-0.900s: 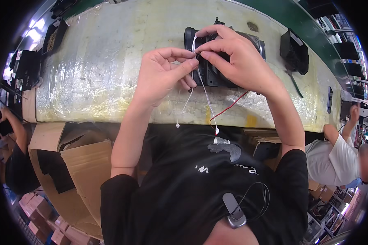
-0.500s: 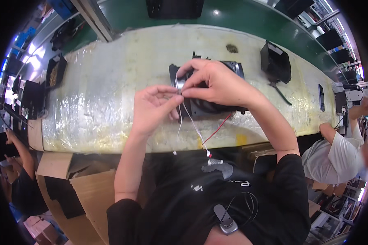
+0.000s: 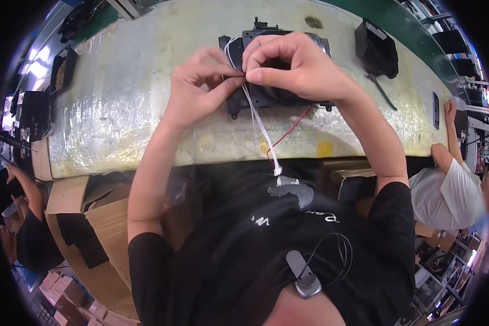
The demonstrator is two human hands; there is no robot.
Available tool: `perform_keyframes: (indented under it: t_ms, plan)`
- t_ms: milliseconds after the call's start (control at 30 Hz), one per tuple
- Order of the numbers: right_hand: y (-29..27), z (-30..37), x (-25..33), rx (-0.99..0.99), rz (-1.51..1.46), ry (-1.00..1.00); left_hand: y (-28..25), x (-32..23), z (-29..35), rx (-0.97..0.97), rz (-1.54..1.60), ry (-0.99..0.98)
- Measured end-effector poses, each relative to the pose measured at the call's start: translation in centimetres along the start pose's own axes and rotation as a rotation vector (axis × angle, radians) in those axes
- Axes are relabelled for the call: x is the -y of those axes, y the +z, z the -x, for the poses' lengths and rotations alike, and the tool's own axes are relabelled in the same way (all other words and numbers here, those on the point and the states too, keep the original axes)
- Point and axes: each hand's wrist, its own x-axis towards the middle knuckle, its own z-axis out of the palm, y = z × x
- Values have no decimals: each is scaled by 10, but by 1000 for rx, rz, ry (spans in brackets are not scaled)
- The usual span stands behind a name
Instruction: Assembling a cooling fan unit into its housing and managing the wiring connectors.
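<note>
On the wrapped table a black plastic housing (image 3: 262, 98) sits in front of me, partly hidden behind my hands. Above it, my left hand (image 3: 198, 87) and my right hand (image 3: 293, 65) meet fingertip to fingertip, both pinching a white cable (image 3: 259, 120). The cable loops up past the housing's left side and hangs down toward me, ending in a white connector (image 3: 277, 170) over the table's near edge. The exact spot in the fingertips is covered. A thin red wire (image 3: 292, 132) runs from under the housing toward the connector.
A black bin (image 3: 372, 49) stands at the right, a dark strip (image 3: 384, 93) beside it and a phone (image 3: 436, 111) farther right. Another bin (image 3: 64, 68) at the left holds small parts. Cardboard boxes (image 3: 106, 228) sit below the near edge. People work on both sides.
The view has shifted, so the table sits higher in the picture. A white strand that hung apart on the left now lies close to the other cable. Both hands remain pinched together.
</note>
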Motion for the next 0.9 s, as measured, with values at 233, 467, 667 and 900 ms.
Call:
perform_keyframes:
  t_ms: [233, 467, 667, 900]
  plan:
    - [20, 21, 18, -247, 69, -12, 4, 12, 4, -62, -49, 31]
    - [82, 76, 23, -353, 417, 354, 2, 5, 6, -119, -423, 263]
    - [104, 68, 6, -366, -419, 639, 13, 4, 7, -157, -541, 296]
    - [123, 74, -13, -315, -749, 658, 23, 6, 18, -129, -694, 275]
